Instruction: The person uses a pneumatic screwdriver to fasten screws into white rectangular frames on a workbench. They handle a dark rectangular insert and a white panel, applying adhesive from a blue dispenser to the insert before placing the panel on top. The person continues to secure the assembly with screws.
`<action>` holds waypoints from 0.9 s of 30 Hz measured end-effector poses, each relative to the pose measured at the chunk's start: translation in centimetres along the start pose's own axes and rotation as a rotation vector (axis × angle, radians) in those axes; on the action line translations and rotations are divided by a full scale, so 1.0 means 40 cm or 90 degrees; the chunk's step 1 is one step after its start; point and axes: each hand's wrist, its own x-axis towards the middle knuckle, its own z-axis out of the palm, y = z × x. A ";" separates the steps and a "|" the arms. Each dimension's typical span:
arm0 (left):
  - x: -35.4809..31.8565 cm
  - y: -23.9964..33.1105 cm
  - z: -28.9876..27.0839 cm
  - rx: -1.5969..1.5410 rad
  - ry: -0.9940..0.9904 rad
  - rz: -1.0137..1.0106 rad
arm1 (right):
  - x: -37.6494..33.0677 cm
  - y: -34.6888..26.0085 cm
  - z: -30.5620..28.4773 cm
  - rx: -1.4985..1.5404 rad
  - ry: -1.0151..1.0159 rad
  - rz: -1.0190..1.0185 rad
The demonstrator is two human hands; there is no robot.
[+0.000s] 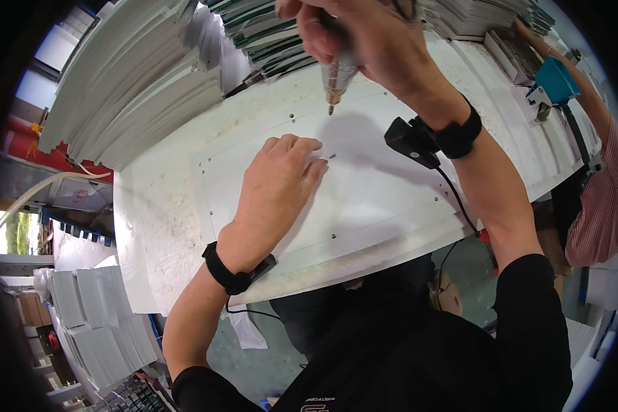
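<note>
A white rectangular panel (384, 199) lies flat on the white worktable (158, 226), with small screws along its edges. My left hand (278, 185) rests palm down on the panel, fingers together, pressing it; a small screw (332, 156) stands just off its fingertips. My right hand (364, 41) is raised above the panel and grips a silver electric screwdriver (338, 79), its bit pointing down and hanging in the air above the panel. Both wrists wear black bands; the right one carries a small black box with a cable.
Tall stacks of white panels (137, 89) stand at the table's left and back. More stacks (96, 329) sit low on the left. A blue tool (553, 81) lies at the right, where another person in a red striped shirt (597, 213) works.
</note>
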 end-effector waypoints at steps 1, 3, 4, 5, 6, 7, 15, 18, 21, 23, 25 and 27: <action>0.005 0.011 0.014 -0.006 -0.002 0.006 | -0.019 -0.035 -0.019 0.014 0.032 -0.013; 0.015 0.024 0.045 -0.007 0.024 0.030 | -0.041 -0.053 -0.082 0.038 -0.004 -0.040; 0.019 0.027 0.052 0.002 0.026 0.034 | -0.061 -0.066 -0.101 0.035 0.015 -0.026; 0.026 0.029 0.051 0.012 0.027 0.037 | -0.078 -0.083 -0.114 0.033 0.033 -0.013; 0.036 0.030 0.052 0.021 0.027 0.044 | -0.095 -0.100 -0.128 0.031 0.053 0.001; 0.040 0.034 0.055 0.031 0.026 0.064 | -0.108 -0.103 -0.146 0.013 0.069 0.012; 0.047 0.052 0.066 0.091 0.028 0.102 | -0.200 -0.085 -0.219 0.107 0.099 0.006; 0.039 0.038 0.071 0.057 0.055 0.089 | -0.231 -0.048 -0.192 0.132 0.188 -0.016; 0.032 0.042 0.072 0.039 0.052 0.043 | -0.246 -0.034 -0.202 0.108 0.155 -0.036; 0.034 0.051 0.069 0.033 0.032 0.013 | -0.252 -0.021 -0.210 0.137 0.172 -0.022; 0.039 0.053 0.078 0.064 0.044 0.039 | -0.258 -0.013 -0.235 0.161 0.172 -0.022; 0.044 0.058 0.083 0.103 0.041 0.057 | -0.261 -0.019 -0.241 0.157 0.193 -0.016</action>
